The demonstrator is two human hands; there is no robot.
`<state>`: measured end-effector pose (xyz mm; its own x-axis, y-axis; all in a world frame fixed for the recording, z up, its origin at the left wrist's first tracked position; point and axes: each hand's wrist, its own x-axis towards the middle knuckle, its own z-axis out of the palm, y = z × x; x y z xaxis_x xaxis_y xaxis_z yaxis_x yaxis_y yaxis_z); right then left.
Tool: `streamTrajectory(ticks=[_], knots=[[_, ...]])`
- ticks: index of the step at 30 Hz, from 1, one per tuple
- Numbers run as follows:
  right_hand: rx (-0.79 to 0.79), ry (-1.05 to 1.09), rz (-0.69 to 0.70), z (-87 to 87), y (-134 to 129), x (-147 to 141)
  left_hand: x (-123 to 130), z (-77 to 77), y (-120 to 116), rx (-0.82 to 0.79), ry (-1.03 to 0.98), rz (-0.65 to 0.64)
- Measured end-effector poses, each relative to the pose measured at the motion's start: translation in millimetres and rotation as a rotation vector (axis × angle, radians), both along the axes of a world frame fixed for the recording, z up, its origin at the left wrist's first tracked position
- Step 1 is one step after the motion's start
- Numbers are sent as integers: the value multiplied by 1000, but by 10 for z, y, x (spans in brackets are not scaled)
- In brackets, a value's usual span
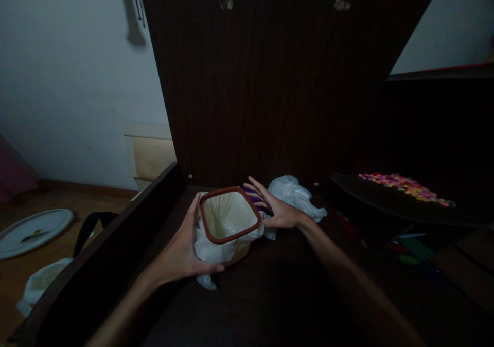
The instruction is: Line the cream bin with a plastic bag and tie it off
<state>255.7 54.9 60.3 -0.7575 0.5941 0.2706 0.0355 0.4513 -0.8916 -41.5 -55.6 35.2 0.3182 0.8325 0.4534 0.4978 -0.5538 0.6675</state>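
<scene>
A small bin (231, 241) lined with a whitish plastic bag stands on the dark wooden surface, its mouth framed by a brown square rim (252, 228). Bag plastic hangs over its outside, with one end trailing at the front. My left hand (189, 249) grips the bin's left side, thumb low across the front. At the right rear of the rim, my right hand (276, 208) has its fingers spread, close to or touching the bag's edge. Something purple shows behind those fingers. A crumpled white plastic bag (295, 197) lies behind my right hand.
Tall dark panel (270, 89) behind; raised dark side edge (116, 244) at left. A dark shelf (370, 197) at right bears colourful small pieces (405, 185). On the floor at left are a white oval lid (36, 228) and a bag-lined container (42, 282).
</scene>
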Motion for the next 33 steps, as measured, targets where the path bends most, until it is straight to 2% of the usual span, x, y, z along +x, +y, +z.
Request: streamTrajectory(ticks=[2, 5, 7, 9, 13, 17, 20, 26, 33], knots=[[-85, 204, 50, -10, -26, -40, -21, 43, -54, -6, 2, -13], [-134, 364, 9, 9, -158, -202, 2, 127, -81, 6, -61, -52], [-90, 303, -33, 54, -266, -310, 54, 182, -57, 3, -145, -71], [16, 204, -64, 103, -343, -370, 118, 226, -18, 7, -168, -31], [253, 75, -127, 118, -348, -356, 208, 282, 34, 72, -49, 126], [332, 18, -120, 73, -265, -312, 221, 310, 49, 161, 3, 127], [301, 46, -89, 66, -237, -322, 222, 306, 64, 194, 2, 112], [96, 109, -41, 27, -248, -361, 247, 274, 87, 156, -43, 108], [-12, 238, 30, -80, -230, -418, 253, 275, 111, 192, -39, 82]])
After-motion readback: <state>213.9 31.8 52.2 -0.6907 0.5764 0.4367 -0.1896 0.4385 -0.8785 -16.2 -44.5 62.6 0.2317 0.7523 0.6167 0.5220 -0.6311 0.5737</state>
